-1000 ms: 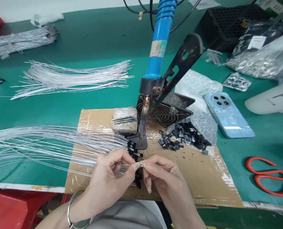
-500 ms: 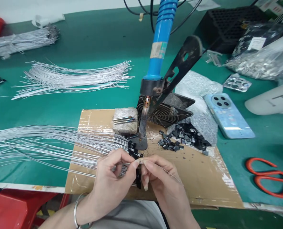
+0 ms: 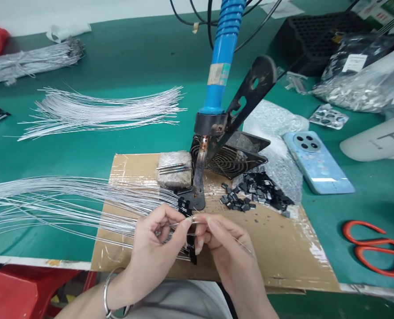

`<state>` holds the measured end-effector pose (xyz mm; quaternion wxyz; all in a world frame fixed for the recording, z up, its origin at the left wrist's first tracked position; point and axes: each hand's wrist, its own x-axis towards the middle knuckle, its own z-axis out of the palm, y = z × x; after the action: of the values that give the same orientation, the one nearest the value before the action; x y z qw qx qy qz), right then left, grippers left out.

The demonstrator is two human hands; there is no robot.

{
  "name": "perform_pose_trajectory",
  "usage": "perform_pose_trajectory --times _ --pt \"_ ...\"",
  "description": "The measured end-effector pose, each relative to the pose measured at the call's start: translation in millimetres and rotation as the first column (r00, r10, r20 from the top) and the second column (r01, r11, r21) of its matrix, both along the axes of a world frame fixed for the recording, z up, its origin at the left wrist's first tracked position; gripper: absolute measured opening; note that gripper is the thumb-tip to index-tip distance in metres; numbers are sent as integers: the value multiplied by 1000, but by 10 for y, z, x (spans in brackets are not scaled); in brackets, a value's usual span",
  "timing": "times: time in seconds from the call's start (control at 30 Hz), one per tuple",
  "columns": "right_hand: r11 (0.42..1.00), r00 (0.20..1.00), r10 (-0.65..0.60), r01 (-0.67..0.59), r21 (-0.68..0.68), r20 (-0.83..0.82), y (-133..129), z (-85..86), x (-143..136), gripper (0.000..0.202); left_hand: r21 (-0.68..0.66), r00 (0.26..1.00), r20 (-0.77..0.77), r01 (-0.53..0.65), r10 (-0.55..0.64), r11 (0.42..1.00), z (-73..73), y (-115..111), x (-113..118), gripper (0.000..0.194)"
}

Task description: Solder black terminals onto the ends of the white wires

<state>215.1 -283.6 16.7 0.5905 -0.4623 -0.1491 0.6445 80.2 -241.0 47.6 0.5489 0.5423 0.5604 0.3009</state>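
Note:
My left hand (image 3: 160, 241) is closed, thumb and forefinger pinching a thin white wire near its end. My right hand (image 3: 230, 246) is closed in a pinch on thin wire too, and a length of it (image 3: 243, 244) runs across the fingers to the lower right. The fingertips of both hands meet, hiding the exact join. Just behind and under them lies a row of black connector pieces (image 3: 192, 254) at the ends of a spread of white wires (image 3: 127, 195), which stretches off to the left.
Above the hands stands a blue-handled soldering iron (image 3: 217, 88) in a black holder, with a small fan (image 3: 230, 159) behind. Loose black housings (image 3: 260, 190) lie on the cardboard (image 3: 283, 248). A phone (image 3: 318, 161) and red-handled scissors (image 3: 376, 248) are right; another wire bundle (image 3: 107, 110) lies behind.
My right thumb has slid slightly right along the wire, away from my left fingertips. My left hand has shifted a little up and left. The view has tilted slightly.

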Motion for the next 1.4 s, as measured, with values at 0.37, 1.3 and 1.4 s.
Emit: perform_pose_trajectory --times 0.37,1.3,1.4 --pt "997 993 -15 24 -78 114 8 112 -31 17 35 1000 -9 -14 14 999 -6 2 -9 17" --pt "994 998 56 -59 -92 -38 17 87 50 18 295 987 -160 77 -31 952 1 -20 -34 16" --pt "998 998 32 -35 -56 -46 1 34 9 17 309 989 -150 55 -8 950 -21 -31 -14 16"
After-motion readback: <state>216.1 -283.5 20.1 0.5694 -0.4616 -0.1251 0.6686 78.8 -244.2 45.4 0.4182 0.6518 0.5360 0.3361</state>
